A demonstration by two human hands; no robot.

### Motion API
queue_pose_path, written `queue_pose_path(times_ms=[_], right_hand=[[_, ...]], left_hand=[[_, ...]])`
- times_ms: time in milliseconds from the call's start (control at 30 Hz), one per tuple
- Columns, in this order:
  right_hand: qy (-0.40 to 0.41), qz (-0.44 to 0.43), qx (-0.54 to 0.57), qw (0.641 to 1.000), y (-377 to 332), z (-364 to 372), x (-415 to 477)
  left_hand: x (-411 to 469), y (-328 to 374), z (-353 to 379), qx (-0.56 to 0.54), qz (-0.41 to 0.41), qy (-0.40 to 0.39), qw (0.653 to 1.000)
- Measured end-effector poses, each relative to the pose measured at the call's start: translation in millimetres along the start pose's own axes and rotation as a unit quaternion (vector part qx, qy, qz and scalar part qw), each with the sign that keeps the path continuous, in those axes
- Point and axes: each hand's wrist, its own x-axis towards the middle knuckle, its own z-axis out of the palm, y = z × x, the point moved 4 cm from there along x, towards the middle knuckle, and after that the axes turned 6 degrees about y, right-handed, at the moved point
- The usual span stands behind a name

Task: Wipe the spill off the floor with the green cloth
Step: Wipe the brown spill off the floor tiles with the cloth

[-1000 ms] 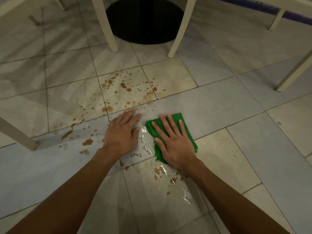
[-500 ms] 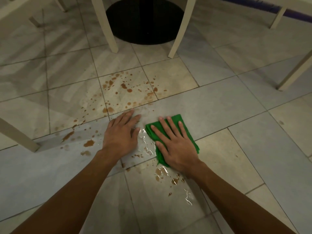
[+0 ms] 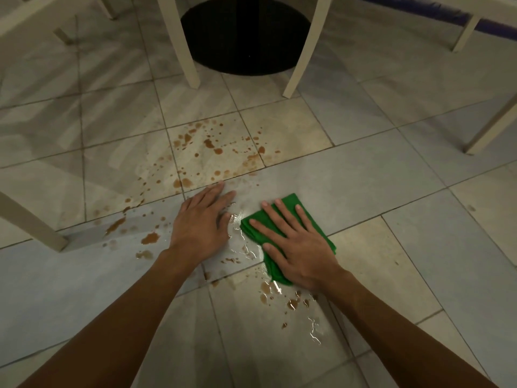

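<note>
We see the right hand pressed flat, fingers spread, on the folded green cloth, which lies on the tiled floor. Just left of the cloth, the left hand rests palm down and open on the bare tile, holding nothing. Brown spill drops lie beyond and left of the cloth, wet patches sit nearer us, and white chair legs and a black round base stand well beyond it.
</note>
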Motion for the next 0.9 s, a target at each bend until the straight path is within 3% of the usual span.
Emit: queue_pose_path(times_ms=[233, 467, 700, 900], right_hand=[[-0.004, 0.118, 0.003, 0.993, 16.7, 0.6, 27.1], [-0.01, -0.023, 0.007, 1.0, -10.3, -0.9, 5.5], [-0.004, 0.106, -0.001, 0.994, 30.1, -5.5, 25.9], [-0.006, 0.065, 0.007, 0.998, 2.8, -3.2, 8.7]], left_hand=[[-1.8, 0.3, -0.9, -0.002, 0.0, 0.001, 1.0], [-1.4, -0.8, -3.6, -0.002, -0.003, -0.009, 1.0], [-3.3, -1.4, 0.8, -0.002, -0.009, 0.002, 1.0], [-8.0, 8.0, 2.4, -0.001, -0.011, -0.018, 1.0]])
